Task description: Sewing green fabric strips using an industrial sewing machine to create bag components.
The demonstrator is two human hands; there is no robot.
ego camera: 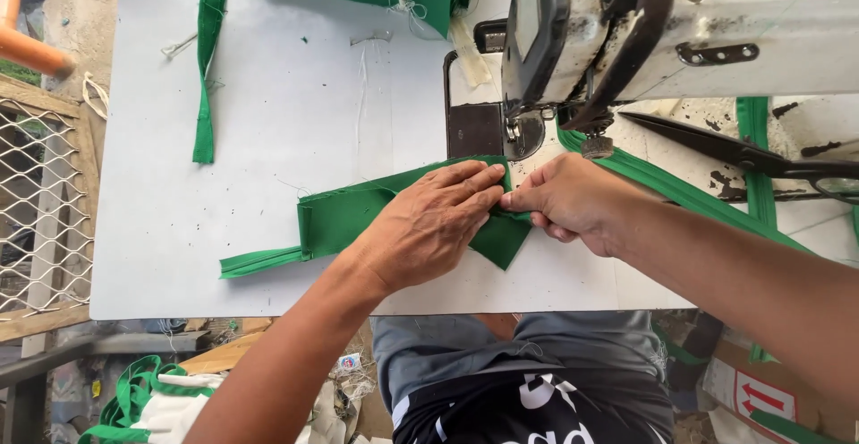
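Left hand lies flat, palm down, fingers together and extended toward 2 o'clock, pressing the green cloth onto the bench. Right hand enters from 4 o'clock, its grip pinching the cloth's folded edge just below the sewing machine. Cloth is a folded green strip at bench centre, tail trailing toward 8 o'clock. Scissors lie at 3 o'clock.

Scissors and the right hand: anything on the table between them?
Head view: a green fabric strip runs across that stretch, from under the sewing machine past the right hand, with the scissors lying beyond it.
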